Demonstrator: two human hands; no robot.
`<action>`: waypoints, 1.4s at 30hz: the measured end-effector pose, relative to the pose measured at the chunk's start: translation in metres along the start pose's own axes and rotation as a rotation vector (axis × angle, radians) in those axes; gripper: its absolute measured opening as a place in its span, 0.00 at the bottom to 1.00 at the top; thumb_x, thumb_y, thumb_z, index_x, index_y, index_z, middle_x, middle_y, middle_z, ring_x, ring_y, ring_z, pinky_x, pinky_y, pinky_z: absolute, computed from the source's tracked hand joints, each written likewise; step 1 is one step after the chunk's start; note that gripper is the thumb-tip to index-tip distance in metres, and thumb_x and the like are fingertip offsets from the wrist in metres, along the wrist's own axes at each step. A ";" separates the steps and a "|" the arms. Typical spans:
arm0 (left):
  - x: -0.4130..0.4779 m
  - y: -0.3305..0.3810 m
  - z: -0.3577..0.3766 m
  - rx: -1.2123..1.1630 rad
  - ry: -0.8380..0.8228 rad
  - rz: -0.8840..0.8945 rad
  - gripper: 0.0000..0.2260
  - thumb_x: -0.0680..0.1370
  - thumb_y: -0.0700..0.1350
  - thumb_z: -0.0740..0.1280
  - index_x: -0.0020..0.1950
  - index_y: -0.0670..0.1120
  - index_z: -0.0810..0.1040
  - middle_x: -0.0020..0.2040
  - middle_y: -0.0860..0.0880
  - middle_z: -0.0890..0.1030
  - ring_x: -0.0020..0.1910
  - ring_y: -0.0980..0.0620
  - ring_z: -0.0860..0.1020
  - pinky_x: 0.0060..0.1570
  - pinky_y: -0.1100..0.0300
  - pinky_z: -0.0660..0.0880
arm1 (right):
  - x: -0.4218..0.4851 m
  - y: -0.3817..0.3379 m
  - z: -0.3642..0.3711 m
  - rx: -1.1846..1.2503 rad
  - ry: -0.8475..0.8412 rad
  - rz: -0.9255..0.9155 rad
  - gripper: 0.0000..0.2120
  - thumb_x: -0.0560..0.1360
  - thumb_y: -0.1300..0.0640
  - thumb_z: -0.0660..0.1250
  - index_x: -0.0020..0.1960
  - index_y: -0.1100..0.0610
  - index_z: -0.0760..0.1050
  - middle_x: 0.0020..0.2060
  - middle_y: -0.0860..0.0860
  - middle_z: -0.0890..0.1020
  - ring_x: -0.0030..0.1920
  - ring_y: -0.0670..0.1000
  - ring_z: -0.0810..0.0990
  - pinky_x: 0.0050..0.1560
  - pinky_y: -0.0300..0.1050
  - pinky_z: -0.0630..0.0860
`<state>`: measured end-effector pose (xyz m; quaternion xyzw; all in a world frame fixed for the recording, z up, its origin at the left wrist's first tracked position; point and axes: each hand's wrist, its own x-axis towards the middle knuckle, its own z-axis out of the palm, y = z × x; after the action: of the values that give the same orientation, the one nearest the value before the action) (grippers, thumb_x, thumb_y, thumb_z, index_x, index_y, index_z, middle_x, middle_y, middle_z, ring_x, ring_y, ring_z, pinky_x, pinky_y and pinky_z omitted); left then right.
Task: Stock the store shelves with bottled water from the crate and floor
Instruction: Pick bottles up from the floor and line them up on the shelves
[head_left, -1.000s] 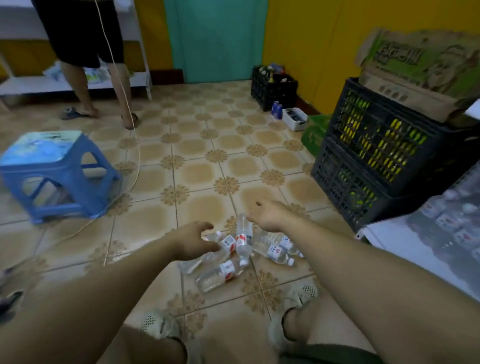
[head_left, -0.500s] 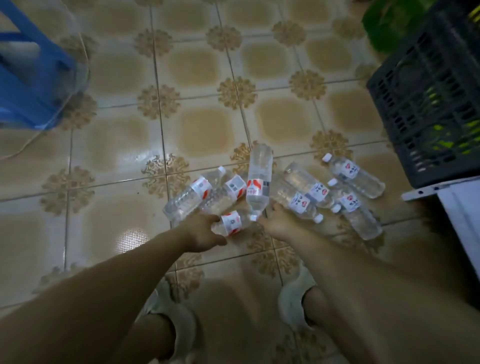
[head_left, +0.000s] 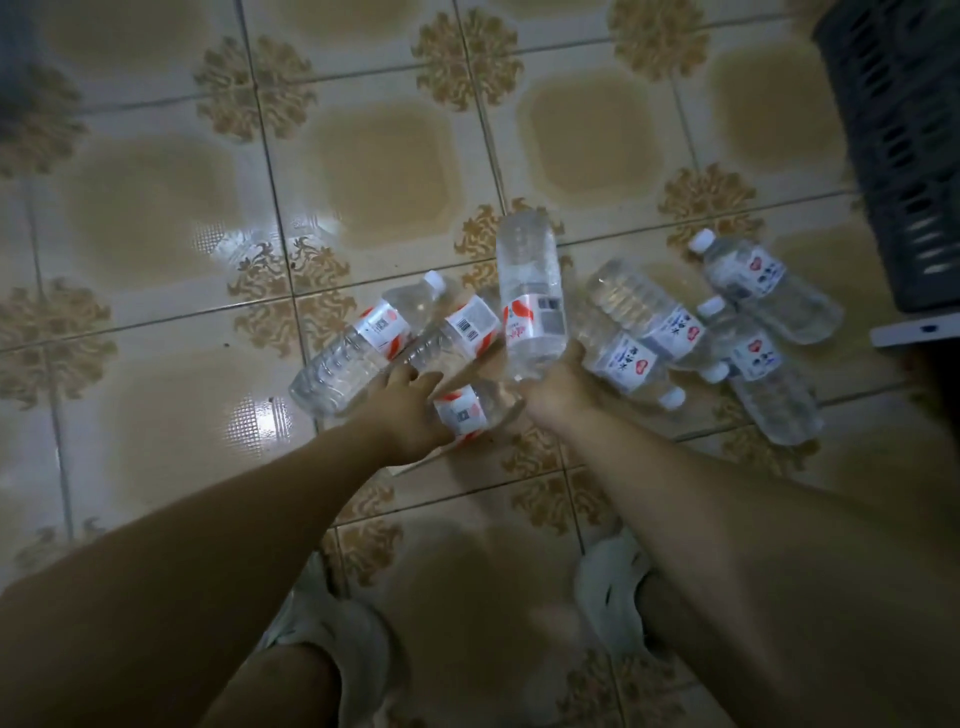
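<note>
Several clear water bottles lie in a loose pile on the tiled floor (head_left: 374, 171). My left hand (head_left: 402, 410) holds a short red-and-white-labelled bottle (head_left: 467, 413) at the near edge of the pile, with its fingers reaching over a neighbouring bottle (head_left: 348, 358). My right hand (head_left: 558, 387) grips the near end of a bottle (head_left: 530, 280) that points away from me. Right of it lie more bottles with white labels (head_left: 623, 358) (head_left: 769, 291) (head_left: 763, 374). The dark plastic crate (head_left: 904, 156) stands at the upper right.
My feet in pale shoes (head_left: 332, 639) (head_left: 613, 587) stand just behind the pile. A white edge (head_left: 914, 332) juts in below the crate on the right. Bare patterned tiles stretch to the left and beyond the bottles.
The view dropped from the room to the floor as I bent down. Both hands reached into the pile and took hold of bottles. The blue stool and the standing person left the view.
</note>
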<state>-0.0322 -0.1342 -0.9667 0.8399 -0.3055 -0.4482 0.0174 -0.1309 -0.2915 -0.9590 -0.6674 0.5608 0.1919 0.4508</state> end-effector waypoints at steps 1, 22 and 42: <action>-0.002 0.004 -0.002 -0.034 0.005 0.014 0.38 0.74 0.59 0.68 0.78 0.51 0.55 0.77 0.45 0.55 0.75 0.41 0.54 0.73 0.46 0.57 | -0.009 -0.005 -0.009 -0.026 0.012 -0.047 0.33 0.78 0.55 0.66 0.75 0.56 0.51 0.57 0.51 0.74 0.53 0.55 0.74 0.46 0.45 0.69; -0.304 0.161 -0.168 -0.753 0.442 0.721 0.27 0.67 0.39 0.77 0.63 0.47 0.72 0.52 0.51 0.81 0.51 0.54 0.80 0.52 0.59 0.78 | -0.399 -0.123 -0.238 0.188 0.615 -1.020 0.09 0.72 0.48 0.70 0.48 0.51 0.76 0.39 0.45 0.77 0.41 0.47 0.76 0.40 0.44 0.72; -0.540 0.375 -0.140 -0.748 0.047 1.280 0.06 0.79 0.43 0.65 0.56 0.47 0.73 0.44 0.46 0.82 0.41 0.48 0.81 0.38 0.53 0.78 | -0.597 0.038 -0.399 0.778 0.868 -1.086 0.19 0.80 0.39 0.57 0.58 0.53 0.73 0.43 0.48 0.79 0.43 0.47 0.80 0.44 0.44 0.74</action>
<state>-0.3340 -0.1875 -0.3683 0.4448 -0.5617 -0.4065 0.5669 -0.4434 -0.2721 -0.3115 -0.6572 0.3093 -0.5414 0.4234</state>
